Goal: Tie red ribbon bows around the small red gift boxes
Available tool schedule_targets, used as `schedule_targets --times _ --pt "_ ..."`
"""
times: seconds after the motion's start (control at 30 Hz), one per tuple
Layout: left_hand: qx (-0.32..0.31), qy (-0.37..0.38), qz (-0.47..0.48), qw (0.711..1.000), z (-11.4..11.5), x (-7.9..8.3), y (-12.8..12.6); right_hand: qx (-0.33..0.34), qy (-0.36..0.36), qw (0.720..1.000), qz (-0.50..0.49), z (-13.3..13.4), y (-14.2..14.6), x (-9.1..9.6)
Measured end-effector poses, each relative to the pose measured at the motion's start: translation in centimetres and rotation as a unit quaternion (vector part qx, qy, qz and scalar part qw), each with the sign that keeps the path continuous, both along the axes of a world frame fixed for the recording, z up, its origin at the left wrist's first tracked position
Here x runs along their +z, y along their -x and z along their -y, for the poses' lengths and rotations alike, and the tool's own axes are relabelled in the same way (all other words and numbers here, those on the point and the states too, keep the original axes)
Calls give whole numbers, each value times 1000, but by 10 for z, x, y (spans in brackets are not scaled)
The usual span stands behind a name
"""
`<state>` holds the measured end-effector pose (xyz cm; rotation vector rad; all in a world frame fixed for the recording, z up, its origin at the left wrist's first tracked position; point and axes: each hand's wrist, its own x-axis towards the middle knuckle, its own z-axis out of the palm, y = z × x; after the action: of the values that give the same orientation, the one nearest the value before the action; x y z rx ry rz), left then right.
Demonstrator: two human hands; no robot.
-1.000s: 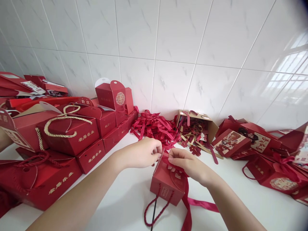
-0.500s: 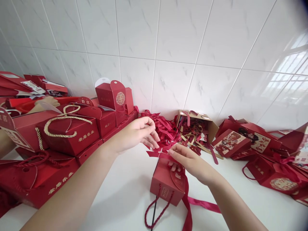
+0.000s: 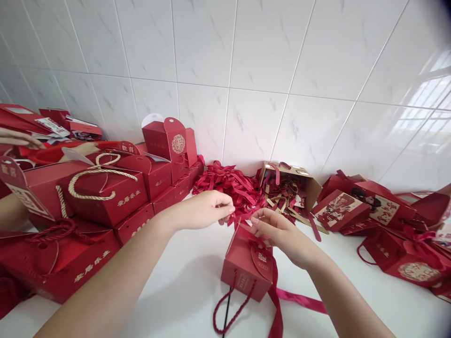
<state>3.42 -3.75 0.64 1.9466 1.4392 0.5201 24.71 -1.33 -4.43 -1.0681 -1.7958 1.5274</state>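
A red gift box (image 3: 243, 277) with a twisted cord handle (image 3: 234, 324) sits on the white table in front of me. Dark red ribbon (image 3: 276, 300) runs over its top and down its right side. At the box's far left corner, my left hand (image 3: 211, 210) is closed, thumb and fingers pinched on what looks like the ribbon's end. My right hand (image 3: 278, 232) is bent over the top of the box, its fingertips pinching the ribbon there. The fingers partly hide the ribbon.
Red gift boxes (image 3: 128, 197) are stacked at left, some with gold cord. Against the tiled wall lie a heap of red ribbons (image 3: 229, 183) and a tipped cardboard box (image 3: 312, 188) of tags and strips. More red boxes (image 3: 384, 249) stand at right. Another person's hand (image 3: 21, 137) shows at far left.
My left hand has moved down and its fingers have closed; the loose ribbon end below it no longer lies across the box corner. My right hand's fingertips have drawn together on the ribbon.
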Motion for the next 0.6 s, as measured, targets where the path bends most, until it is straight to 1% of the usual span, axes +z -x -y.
schedule_targets --times 0.1,0.17,0.2,0.27,0.37,0.43,0.5,0.53,0.6 --pt "16 14 121 992 2 8 3 -9 32 999 -10 -1 1 0" --pt "20 10 217 976 3 12 4 -8 42 999 -14 -1 1 0" --pt "25 -1 266 964 3 14 5 -6 44 999 -13 -1 1 0" --pt "28 -14 368 929 3 15 7 -3 43 999 -11 0 2 0" --pt "27 10 491 871 1 17 10 1 40 999 -8 0 2 0" --pt "50 31 534 844 -1 18 10 2 37 999 -5 1 2 1" --pt "81 27 545 834 -1 20 10 -1 36 999 0 2 1 2" --pt "97 11 535 839 -1 21 9 -2 35 999 2 2 1 2" --pt "132 -42 480 866 1 22 7 -3 35 999 5 2 1 3"
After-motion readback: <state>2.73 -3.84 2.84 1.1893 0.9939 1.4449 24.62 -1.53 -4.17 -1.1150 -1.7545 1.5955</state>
